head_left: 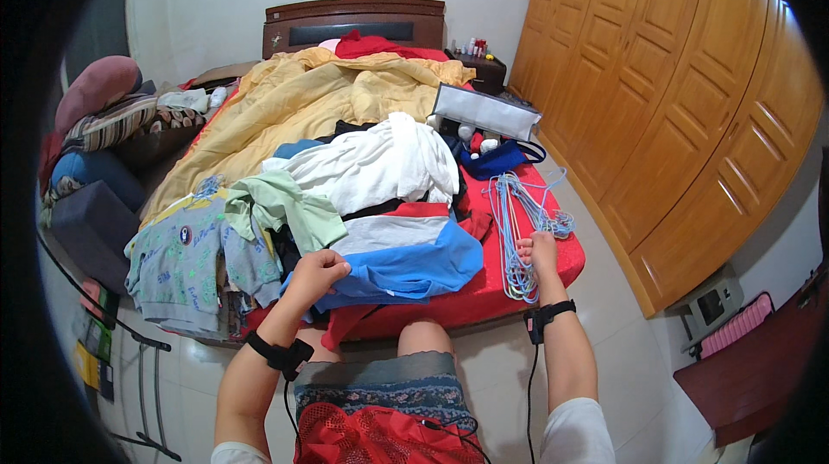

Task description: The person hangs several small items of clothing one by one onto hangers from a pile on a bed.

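Note:
My left hand is closed at the left edge of a blue garment, its fingertips pinching the cloth. The blue garment lies at the front of the bed, partly over a grey, red-edged piece of cloth. To the right, my right hand has its fingers curled at a pile of thin blue and white clothes hangers on the red sheet. Behind the blue garment a white garment is heaped. A light green garment and a grey printed sweatshirt lie left of my left hand.
A yellow quilt covers the far bed. Beyond the hangers are a dark blue bag and a white-sided box. Wooden wardrobes line the right wall. Cushions are piled left, near a black metal rack.

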`<state>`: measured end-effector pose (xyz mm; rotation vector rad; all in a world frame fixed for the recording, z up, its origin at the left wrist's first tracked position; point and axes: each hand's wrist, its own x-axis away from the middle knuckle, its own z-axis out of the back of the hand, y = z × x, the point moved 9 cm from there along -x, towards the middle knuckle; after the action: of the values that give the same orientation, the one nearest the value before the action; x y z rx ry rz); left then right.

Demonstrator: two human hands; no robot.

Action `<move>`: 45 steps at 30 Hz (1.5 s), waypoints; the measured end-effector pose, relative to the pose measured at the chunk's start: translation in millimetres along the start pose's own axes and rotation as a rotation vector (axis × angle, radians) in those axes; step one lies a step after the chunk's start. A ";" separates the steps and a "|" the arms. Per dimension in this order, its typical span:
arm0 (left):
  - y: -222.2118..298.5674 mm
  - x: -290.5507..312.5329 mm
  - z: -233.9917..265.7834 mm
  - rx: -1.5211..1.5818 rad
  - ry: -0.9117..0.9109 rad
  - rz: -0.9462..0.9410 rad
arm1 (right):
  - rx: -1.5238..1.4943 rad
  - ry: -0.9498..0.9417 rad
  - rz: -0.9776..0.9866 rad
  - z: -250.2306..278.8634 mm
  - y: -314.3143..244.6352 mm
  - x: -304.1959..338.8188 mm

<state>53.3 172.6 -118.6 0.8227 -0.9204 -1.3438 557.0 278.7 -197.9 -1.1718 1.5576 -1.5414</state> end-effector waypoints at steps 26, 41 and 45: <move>39.2 31.7 -2.4 -0.263 0.090 -0.347 | -0.168 -0.134 0.413 -66.8 -78.2 158.2; 36.0 14.4 0.5 -0.151 0.048 -0.159 | -0.090 -0.236 0.631 -43.6 -80.8 207.1; 36.4 11.3 5.0 -0.085 0.088 -0.218 | -0.029 -0.145 0.683 -38.4 -83.8 217.6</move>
<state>64.4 163.9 -82.9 0.9294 -0.7152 -1.5110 449.2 104.2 -80.6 -0.6362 1.6496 -0.9616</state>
